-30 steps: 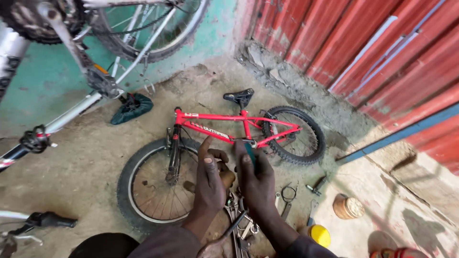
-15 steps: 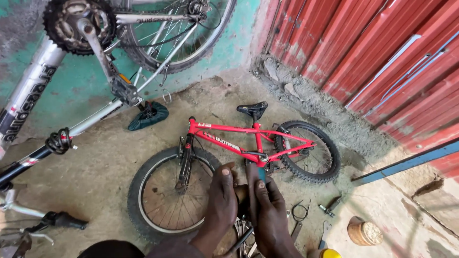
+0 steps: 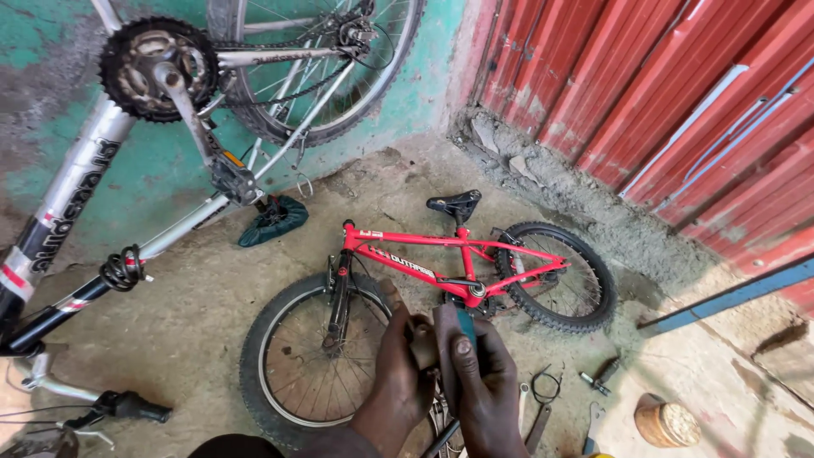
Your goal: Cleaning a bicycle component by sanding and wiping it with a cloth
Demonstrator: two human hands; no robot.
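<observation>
At the far left a large silver and black bicycle [image 3: 76, 195] stands upside down, its toothed chainring [image 3: 148, 64] and a pedal crank up high against the green painted wall [image 3: 170, 170]. Its black handlebar grip [image 3: 127, 407] lies low on the rough concrete floor [image 3: 186, 314]. A dark green crumpled cloth [image 3: 273, 220] sits on the floor just beyond it.

In the middle a small red child's bicycle [image 3: 441, 263] lies on its side, black saddle [image 3: 454, 203] toward the wall and its spoked front wheel [image 3: 318, 360] nearest the person.

Over that wheel's edge the left hand [image 3: 398, 373] and right hand [image 3: 479, 386] are pressed together. The left is wrapped around a small dark metal part [image 3: 421, 339]; the right is clamped on a tool with a teal grip [image 3: 466, 326], thumb laid along it. What the part is cannot be told.

To the right, loose metal tools [image 3: 543, 407] lie scattered on the floor, with a small round brown container [image 3: 663, 420] beyond them, below the red corrugated metal sheeting [image 3: 678, 110].

The likely risk is a slip: the part is small and held in bare fingers, so if the tool skids off under force it could jab the left hand, or the part could drop among the spokes and clutter below.
</observation>
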